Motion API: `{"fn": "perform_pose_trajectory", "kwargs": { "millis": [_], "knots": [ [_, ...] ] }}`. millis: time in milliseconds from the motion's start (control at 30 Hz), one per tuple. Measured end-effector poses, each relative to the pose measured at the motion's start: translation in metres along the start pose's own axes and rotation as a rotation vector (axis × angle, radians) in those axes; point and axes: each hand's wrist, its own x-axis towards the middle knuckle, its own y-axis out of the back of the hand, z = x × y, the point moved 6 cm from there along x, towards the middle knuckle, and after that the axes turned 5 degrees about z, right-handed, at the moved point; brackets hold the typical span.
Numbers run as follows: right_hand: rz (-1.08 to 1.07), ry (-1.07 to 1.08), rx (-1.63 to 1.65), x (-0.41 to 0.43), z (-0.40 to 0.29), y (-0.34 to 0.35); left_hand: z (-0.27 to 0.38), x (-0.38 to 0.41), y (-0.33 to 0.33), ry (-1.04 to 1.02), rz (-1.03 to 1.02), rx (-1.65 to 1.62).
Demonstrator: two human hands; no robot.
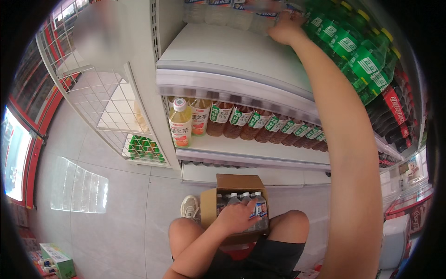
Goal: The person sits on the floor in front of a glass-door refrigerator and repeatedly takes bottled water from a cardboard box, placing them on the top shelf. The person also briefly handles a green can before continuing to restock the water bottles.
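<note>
A cardboard box [209, 209] stands upright between my knees, its flaps spread. Clear plastic bottles [261, 209] with white caps and blue labels fill part of it. My left hand [237, 217] reaches into the box, thumb and fingers around one bottle. High on the upper shelf [230, 45], my right hand [287, 28] is stretched out to the right end of a row of clear bottles [240, 17] with blue and orange labels. Its fingertips are partly hidden and blurred against a bottle, so its grip is unclear.
Green soda bottles [345, 45] stand right of my right hand, with dark cola bottles [397, 111] beyond. Brown tea bottles [240, 120] and yellow drink bottles [181, 123] line the lower shelf. A white wire rack [104, 94] stands left; a green carton [57, 259] is at lower left.
</note>
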Motion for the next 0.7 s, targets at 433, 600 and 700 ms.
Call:
{"fn": "perform_pose_trajectory", "kwargs": {
  "millis": [433,600,700],
  "knots": [
    [-0.538,0.199,0.300,0.017,0.004,-0.077,0.006,0.003,-0.010,-0.026,0.002,0.000],
    [-0.600,0.367,0.115,-0.009,-0.048,-0.007,-0.007,0.006,-0.017,0.035,-0.062,0.038],
    [-0.637,0.071,0.525,-0.019,-0.049,0.074,-0.017,0.015,-0.026,0.029,-0.060,0.029]
  ]
}}
